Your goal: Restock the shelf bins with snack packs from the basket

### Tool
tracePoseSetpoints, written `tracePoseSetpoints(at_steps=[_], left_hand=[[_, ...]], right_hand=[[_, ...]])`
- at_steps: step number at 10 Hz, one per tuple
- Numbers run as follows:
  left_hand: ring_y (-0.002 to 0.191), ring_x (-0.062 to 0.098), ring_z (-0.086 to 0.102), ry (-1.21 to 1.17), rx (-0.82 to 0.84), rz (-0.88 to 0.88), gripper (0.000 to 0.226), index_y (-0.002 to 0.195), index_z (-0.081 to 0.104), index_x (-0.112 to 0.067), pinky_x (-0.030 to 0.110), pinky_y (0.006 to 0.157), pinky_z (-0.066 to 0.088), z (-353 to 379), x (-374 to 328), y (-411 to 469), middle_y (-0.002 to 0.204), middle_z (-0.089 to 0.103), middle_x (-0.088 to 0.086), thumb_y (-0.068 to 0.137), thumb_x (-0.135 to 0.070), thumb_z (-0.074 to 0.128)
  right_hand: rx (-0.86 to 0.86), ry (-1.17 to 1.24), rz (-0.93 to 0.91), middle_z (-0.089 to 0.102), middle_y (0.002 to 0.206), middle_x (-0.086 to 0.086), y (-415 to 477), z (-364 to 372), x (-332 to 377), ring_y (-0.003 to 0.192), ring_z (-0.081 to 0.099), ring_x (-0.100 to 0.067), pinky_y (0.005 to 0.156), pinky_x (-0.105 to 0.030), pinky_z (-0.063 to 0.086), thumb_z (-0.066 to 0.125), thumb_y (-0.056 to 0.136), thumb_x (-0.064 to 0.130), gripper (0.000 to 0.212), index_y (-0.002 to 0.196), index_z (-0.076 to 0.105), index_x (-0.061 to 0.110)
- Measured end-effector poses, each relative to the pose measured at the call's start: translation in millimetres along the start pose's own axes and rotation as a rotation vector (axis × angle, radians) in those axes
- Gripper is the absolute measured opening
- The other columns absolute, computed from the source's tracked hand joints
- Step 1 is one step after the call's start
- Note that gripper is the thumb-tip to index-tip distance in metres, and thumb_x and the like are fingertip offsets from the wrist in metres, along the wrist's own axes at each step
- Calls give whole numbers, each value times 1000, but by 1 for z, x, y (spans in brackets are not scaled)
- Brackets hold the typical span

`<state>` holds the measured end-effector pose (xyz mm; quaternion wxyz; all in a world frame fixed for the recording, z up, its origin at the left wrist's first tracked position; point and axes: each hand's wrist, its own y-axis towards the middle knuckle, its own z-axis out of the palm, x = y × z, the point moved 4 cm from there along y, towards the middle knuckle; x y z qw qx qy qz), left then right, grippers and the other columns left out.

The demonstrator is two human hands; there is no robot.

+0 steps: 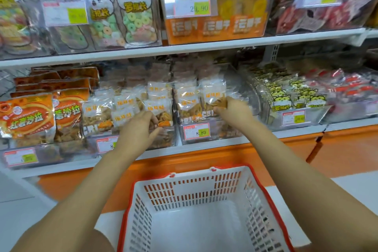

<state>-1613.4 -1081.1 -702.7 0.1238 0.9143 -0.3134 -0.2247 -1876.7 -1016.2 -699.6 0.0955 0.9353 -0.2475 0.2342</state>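
A white basket [204,194] with a red rim sits low in the middle, and I see no packs inside it. Both arms reach over it to the lower shelf. My left hand [139,127] pinches a clear snack pack [161,116] at the front of the left clear bin [163,141]. My right hand [231,108] grips the lower edge of a clear snack pack [212,96] in the adjoining bin [225,131], which carries a price tag reading 8.80. Several like packs with yellow lettering stand in rows in both bins.
Orange packs [30,118] fill the bin to the left, cat-print packs [286,98] and red packs [347,86] lie to the right. The upper shelf [184,49] holds bins of ring candies and dried fruit. An orange ledge [204,155] runs below the bins.
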Motion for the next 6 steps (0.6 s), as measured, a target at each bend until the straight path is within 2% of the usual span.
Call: tracePoseSetpoints(at_steps=[1, 4, 5, 6], left_hand=[[81, 17, 54, -1, 4, -22, 15, 89, 56, -19, 36, 70, 49, 0, 0, 3, 87, 54, -2, 85, -26, 69], [77, 12, 57, 1, 64, -65, 9, 86, 57, -21, 34, 68, 51, -10, -2, 2, 83, 59, -6, 89, -27, 64], [76, 10, 57, -40, 67, -81, 9, 87, 59, -20, 31, 68, 50, -22, -3, 5, 81, 60, -8, 90, -28, 62], [77, 12, 60, -131, 45, -102, 9, 86, 59, -20, 30, 70, 51, -38, -4, 9, 82, 63, -5, 91, -27, 62]], right_hand=[[6, 93, 12, 63, 113, -12, 0, 1, 5, 104, 57, -29, 77, -30, 41, 54, 93, 28, 35, 121, 51, 7], [22, 114, -13, 64, 112, -12, -8, -10, 10, 101, 59, -28, 74, -30, 43, 58, 92, 24, 32, 118, 54, 6], [-32, 74, -39, 63, 114, -15, -9, -26, 16, 105, 58, -30, 76, -30, 43, 58, 92, 25, 34, 118, 55, 3], [-78, 40, -83, 58, 126, -14, -11, -48, 23, 114, 55, -29, 84, -31, 43, 59, 92, 30, 47, 130, 51, 4]])
